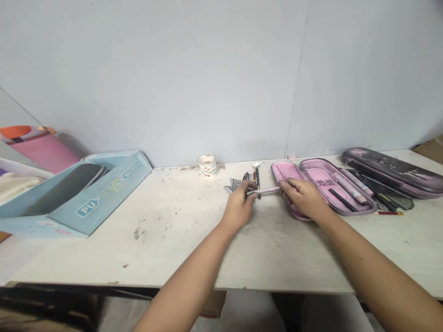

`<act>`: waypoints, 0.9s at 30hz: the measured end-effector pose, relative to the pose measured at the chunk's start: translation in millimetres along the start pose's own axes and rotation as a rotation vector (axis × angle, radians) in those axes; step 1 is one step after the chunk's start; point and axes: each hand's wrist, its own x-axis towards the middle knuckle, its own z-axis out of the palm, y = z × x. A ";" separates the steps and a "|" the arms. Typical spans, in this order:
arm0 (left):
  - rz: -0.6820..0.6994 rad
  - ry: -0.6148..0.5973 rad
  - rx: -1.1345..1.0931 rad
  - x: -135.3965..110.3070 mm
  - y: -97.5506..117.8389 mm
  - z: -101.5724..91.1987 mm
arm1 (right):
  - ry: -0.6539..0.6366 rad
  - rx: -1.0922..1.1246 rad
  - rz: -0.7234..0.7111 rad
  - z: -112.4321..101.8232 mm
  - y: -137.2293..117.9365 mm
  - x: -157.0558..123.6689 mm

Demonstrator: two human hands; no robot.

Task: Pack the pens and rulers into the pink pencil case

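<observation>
On the pale counter [194,244], in front of a grey wall [194,83], we work with both hands at one slim pen-like object [267,190]. It lies nearly level between them — the grip of our left hand [238,205] is clamped on one end, and the grip of our right hand [306,197] pinches the other. Just beyond our left hand lie grey set squares [235,183], a dark pen [258,180] and a white eraser [256,165]. Our right hand overlaps one half of an open pink pencil case [316,170]; whether it touches the case, we cannot tell. In the case's other half we see two pinkish tubes [349,188] and a short dark stick [342,200]. To the right, a dark patterned case [391,170] rests beside a cluster of dark pens, with a red pencil [389,213] in front. Near the wall stand a small patterned cup [206,167] and, farther right, a tiny pink-and-white block [291,157]. Well to the left sits an open light-blue box [107,198] with a dark object [65,189] inside.
</observation>
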 end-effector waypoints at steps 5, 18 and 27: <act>-0.003 0.001 -0.005 0.4 1.7 -0.6 | -0.006 0.044 -0.062 -0.2 -0.1 -0.6; -0.016 -0.036 0.036 0.3 1.5 -0.8 | 0.003 0.049 -0.041 -1.4 -0.3 -0.9; 0.330 0.134 0.392 -3.6 7.1 -6.0 | -0.004 0.074 0.146 4.3 1.1 0.0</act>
